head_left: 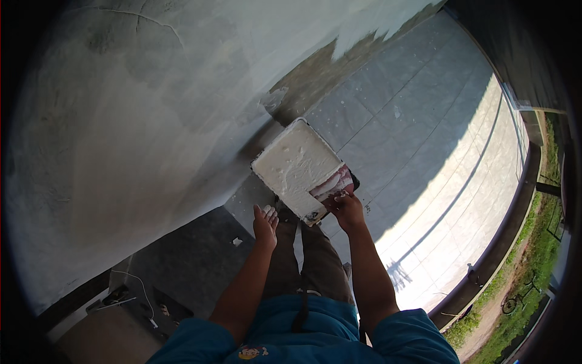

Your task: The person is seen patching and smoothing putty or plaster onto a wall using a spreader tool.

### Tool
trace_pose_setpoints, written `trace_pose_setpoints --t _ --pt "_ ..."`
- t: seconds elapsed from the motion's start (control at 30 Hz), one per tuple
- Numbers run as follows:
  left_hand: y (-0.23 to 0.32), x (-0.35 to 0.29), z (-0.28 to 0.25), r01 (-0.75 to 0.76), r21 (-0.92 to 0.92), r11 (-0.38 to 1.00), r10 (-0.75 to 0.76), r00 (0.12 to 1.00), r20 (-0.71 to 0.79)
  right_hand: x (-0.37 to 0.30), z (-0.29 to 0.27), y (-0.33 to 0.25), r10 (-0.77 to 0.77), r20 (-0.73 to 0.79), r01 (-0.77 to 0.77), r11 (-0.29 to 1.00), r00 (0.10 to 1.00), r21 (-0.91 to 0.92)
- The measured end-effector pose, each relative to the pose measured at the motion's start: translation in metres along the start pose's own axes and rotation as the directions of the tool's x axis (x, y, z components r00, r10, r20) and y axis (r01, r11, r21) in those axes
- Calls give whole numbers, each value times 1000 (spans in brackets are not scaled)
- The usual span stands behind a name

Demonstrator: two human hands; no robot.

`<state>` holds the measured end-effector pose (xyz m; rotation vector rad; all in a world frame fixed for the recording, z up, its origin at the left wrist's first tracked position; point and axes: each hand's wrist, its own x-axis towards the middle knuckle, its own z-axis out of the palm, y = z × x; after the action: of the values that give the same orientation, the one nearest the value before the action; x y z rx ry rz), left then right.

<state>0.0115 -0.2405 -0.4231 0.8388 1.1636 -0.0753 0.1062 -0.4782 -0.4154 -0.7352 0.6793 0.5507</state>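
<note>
A square tray [290, 159] of thick white paste sits in front of my legs, close to the foot of the wall. My right hand [345, 211] is closed on a flat reddish spreader [335, 182] smeared with white, which lies over the tray's right corner. The fingers partly cover the spreader's near edge. Beside the tray's near left side, my left hand [265, 224] holds nothing. Its fingers are stretched out with the thumb apart, and white residue coats the fingertips. What the tray rests on is hidden beneath it.
A wall [151, 121] rises on the left, coated pale with a bare brownish strip along its lower edge. Grey floor tiles [412, 115] extend right into sunlight, ending at a low curb [509, 236]. A white cable [140, 285] hangs at lower left.
</note>
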Motion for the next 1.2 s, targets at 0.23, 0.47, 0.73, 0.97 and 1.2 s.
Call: trace_pose_setpoints --t 0.23,0.47,0.73,0.97,1.2 --pt "17 -42 -11 2 74 997 -9 996 87 -71 17 -16 -72 78 72 997 994 4" --pt "66 -85 5 -43 244 969 -39 946 321 -119 48 -27 -192 42 192 981 981 -10" --pt "127 -108 -7 -155 296 942 2 889 458 -135 76 -12 -318 135 299 943 938 142" --pt "142 -124 -42 -164 338 927 -1 899 437 -135 74 16 -298 187 230 921 936 315" --pt "149 -156 -66 -224 216 950 109 890 443 -152 81 6 -304 193 241 926 933 290"
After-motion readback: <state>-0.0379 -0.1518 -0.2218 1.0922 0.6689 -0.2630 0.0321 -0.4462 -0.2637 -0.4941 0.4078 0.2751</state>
